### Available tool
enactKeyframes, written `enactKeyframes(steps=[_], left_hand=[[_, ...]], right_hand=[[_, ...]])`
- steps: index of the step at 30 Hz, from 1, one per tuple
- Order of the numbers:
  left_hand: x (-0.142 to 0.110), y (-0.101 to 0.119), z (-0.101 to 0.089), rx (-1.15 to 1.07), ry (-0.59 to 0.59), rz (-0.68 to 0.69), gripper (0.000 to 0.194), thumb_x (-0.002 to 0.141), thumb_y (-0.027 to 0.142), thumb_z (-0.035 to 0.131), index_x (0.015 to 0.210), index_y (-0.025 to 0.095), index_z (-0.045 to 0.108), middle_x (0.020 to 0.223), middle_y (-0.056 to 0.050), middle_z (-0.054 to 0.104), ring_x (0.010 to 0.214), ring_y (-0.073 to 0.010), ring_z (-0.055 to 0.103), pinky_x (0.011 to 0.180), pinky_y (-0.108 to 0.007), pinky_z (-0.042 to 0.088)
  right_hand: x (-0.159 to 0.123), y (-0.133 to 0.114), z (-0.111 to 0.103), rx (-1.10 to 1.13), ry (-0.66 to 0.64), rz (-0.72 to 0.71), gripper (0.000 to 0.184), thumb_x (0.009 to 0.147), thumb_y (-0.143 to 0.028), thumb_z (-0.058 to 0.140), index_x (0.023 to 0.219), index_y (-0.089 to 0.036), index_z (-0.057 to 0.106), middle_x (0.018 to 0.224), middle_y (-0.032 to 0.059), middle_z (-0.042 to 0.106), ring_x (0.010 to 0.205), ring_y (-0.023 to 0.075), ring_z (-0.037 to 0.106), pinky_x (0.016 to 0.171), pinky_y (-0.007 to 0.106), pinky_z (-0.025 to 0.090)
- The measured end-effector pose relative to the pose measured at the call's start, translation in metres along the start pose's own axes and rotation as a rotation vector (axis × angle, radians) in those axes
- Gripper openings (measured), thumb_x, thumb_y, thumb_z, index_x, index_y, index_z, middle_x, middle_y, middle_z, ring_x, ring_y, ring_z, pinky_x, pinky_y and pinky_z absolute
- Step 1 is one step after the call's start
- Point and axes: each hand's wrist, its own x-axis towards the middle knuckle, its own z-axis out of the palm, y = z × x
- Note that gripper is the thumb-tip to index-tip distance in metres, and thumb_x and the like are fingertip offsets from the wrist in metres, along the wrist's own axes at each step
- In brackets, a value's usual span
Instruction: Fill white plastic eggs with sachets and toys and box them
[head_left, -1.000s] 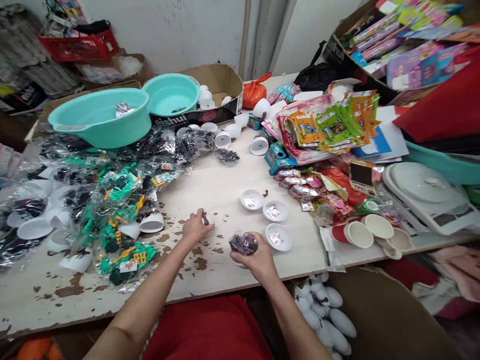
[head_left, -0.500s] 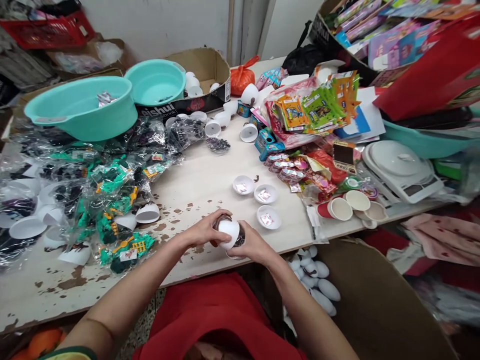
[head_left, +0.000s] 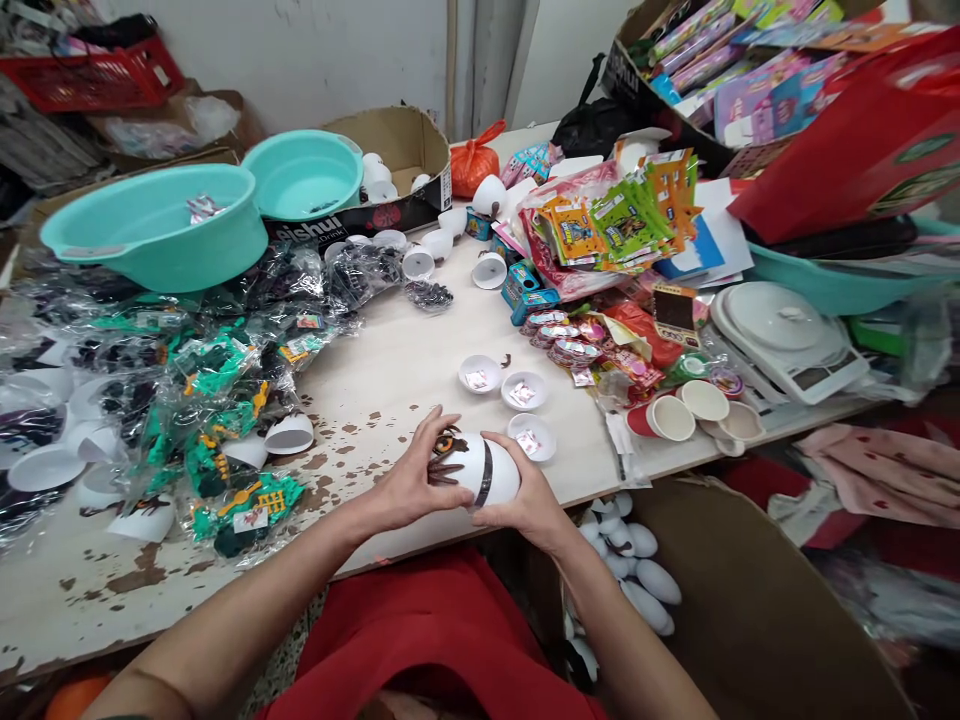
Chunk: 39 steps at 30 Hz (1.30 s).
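i have a white plastic egg [head_left: 501, 474] up in front of me, held on its side between both hands, just over the near edge of the worktop [head_left: 397, 350]. my left hand [head_left: 405, 488] is curled around the end with the brown and orange eye picture, thumb low and fingers over the top. my right hand [head_left: 536, 500] cups the plain end, about as far open as the egg is wide. a dark band shows between the two white parts, so i think they do not quite meet.

the egg looks light, with a thin, hard, smooth shell. i guess it could slip or dent if squeezed too much — the round ends look like the best place to hold, with fingers kept off the dark gap.

just past my right hand sit three open white half shells [head_left: 550, 441], each with a small shiny packet [head_left: 527, 442] in it. green toys in clear bags [head_left: 217, 365] lie over to the left, near more white shells [head_left: 289, 436]. down below on the right are lots of white eggs [head_left: 660, 580].
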Motion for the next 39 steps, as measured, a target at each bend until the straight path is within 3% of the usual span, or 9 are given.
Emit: enactKeyframes(steps=[3, 6, 10, 17, 23, 28, 31, 34, 39], left_hand=[[-0.001, 0.008, -0.006, 0.013, -0.121, -0.035, 0.074, 0.073, 0.037, 0.075, 0.136, 0.028, 0.037, 0.126, -0.009, 0.047, 0.110, -0.0228, 0.054, 0.096, -0.039, 0.046], [-0.001, 0.012, -0.010, 0.120, -0.170, 0.108, 0.055, 0.077, 0.038, 0.072, 0.126, 0.028, 0.049, 0.122, -0.007, 0.048, 0.113, -0.0216, 0.051, 0.099, -0.037, 0.044], [-0.001, 0.012, -0.010, 0.207, -0.205, 0.252, 0.057, 0.073, 0.037, 0.076, 0.123, 0.026, 0.051, 0.127, -0.009, 0.045, 0.120, -0.0234, 0.046, 0.104, -0.038, 0.040], [-0.003, 0.008, -0.007, -0.005, -0.111, 0.036, 0.058, 0.071, 0.036, 0.078, 0.122, 0.029, 0.050, 0.127, -0.005, 0.046, 0.112, -0.0202, 0.051, 0.099, -0.036, 0.045], [-0.004, 0.012, -0.011, 0.126, -0.158, 0.167, 0.058, 0.072, 0.036, 0.077, 0.123, 0.027, 0.051, 0.130, -0.008, 0.045, 0.117, -0.0220, 0.048, 0.102, -0.037, 0.042], [-0.001, 0.009, -0.019, 0.209, -0.285, 0.199, 0.064, 0.071, 0.038, 0.077, 0.127, 0.027, 0.050, 0.126, -0.008, 0.047, 0.119, -0.0240, 0.047, 0.103, -0.040, 0.041], [0.000, 0.003, -0.019, 0.063, -0.321, 0.069, 0.067, 0.069, 0.034, 0.079, 0.128, 0.028, 0.048, 0.121, -0.007, 0.049, 0.113, -0.0228, 0.052, 0.096, -0.039, 0.047], [0.002, 0.004, -0.017, -0.176, -0.372, -0.173, 0.069, 0.071, 0.031, 0.077, 0.130, 0.029, 0.042, 0.112, -0.005, 0.051, 0.086, -0.0151, 0.057, 0.066, -0.027, 0.055], [0.007, 0.022, -0.017, -0.243, -0.424, -0.260, 0.064, 0.068, 0.028, 0.078, 0.124, 0.027, 0.046, 0.105, -0.003, 0.050, 0.076, -0.0104, 0.054, 0.052, -0.018, 0.050]], right_hand=[[-0.004, -0.010, 0.000, -0.031, 0.006, 0.001, 0.102, 0.042, -0.033, 0.092, 0.131, -0.024, 0.044, 0.119, 0.0069, 0.058, 0.102, 0.0273, 0.060, 0.085, 0.038, 0.052], [-0.006, -0.013, 0.002, -0.043, 0.018, 0.011, 0.101, 0.042, -0.034, 0.092, 0.131, -0.024, 0.044, 0.118, 0.0064, 0.059, 0.101, 0.0267, 0.061, 0.085, 0.037, 0.052], [-0.006, -0.018, 0.004, -0.038, 0.029, 0.013, 0.100, 0.040, -0.035, 0.092, 0.128, -0.023, 0.047, 0.118, 0.0059, 0.058, 0.102, 0.0268, 0.060, 0.084, 0.036, 0.052], [-0.005, -0.027, -0.002, -0.166, 0.035, -0.047, 0.100, 0.039, -0.036, 0.092, 0.129, -0.024, 0.050, 0.119, 0.0065, 0.057, 0.106, 0.0292, 0.058, 0.091, 0.040, 0.049], [-0.004, -0.020, 0.001, -0.076, -0.031, -0.009, 0.100, 0.042, -0.034, 0.092, 0.131, -0.024, 0.048, 0.118, 0.0055, 0.060, 0.105, 0.0274, 0.060, 0.088, 0.037, 0.051], [-0.006, -0.012, 0.005, 0.075, -0.033, 0.042, 0.093, 0.042, -0.031, 0.092, 0.126, -0.024, 0.053, 0.111, 0.0036, 0.064, 0.100, 0.0266, 0.062, 0.082, 0.036, 0.053], [-0.006, -0.008, 0.009, 0.192, 0.062, 0.122, 0.084, 0.046, -0.042, 0.088, 0.121, -0.022, 0.055, 0.112, 0.0064, 0.063, 0.101, 0.0287, 0.061, 0.077, 0.036, 0.055], [-0.011, -0.010, 0.011, 0.394, 0.043, 0.241, 0.080, 0.054, -0.054, 0.080, 0.123, -0.025, 0.051, 0.120, 0.0093, 0.059, 0.099, 0.0309, 0.062, 0.065, 0.038, 0.057], [-0.018, -0.019, 0.006, 0.460, -0.123, 0.259, 0.084, 0.048, -0.027, 0.088, 0.122, -0.026, 0.049, 0.117, 0.0069, 0.060, 0.099, 0.0282, 0.061, 0.068, 0.037, 0.058]])
